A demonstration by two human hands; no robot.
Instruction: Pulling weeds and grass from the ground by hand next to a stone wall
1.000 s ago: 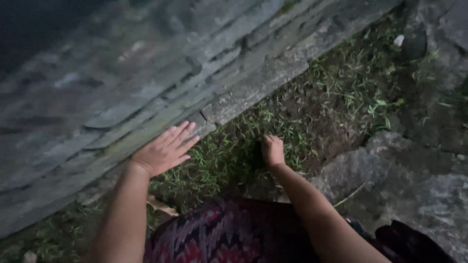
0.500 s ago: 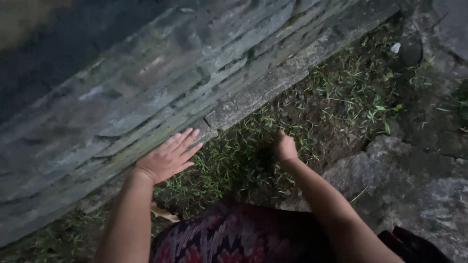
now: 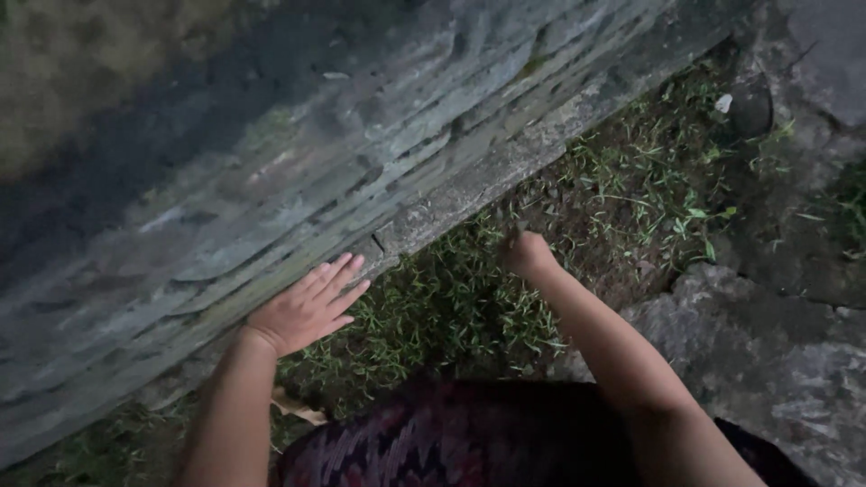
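The left hand [image 3: 305,309] is laid flat, fingers spread, on the stone wall's [image 3: 271,180] lower edge, while the right hand [image 3: 526,253] is closed (its contents cannot be told) over the grass [image 3: 433,307] just beside it.

Rough, layered stone wall [image 3: 271,162]; patterned woven cloth [image 3: 451,442].

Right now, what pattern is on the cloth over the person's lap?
Dark cloth with a reddish-purple zigzag woven pattern, seen in the head view.

Head view, steeply down, close
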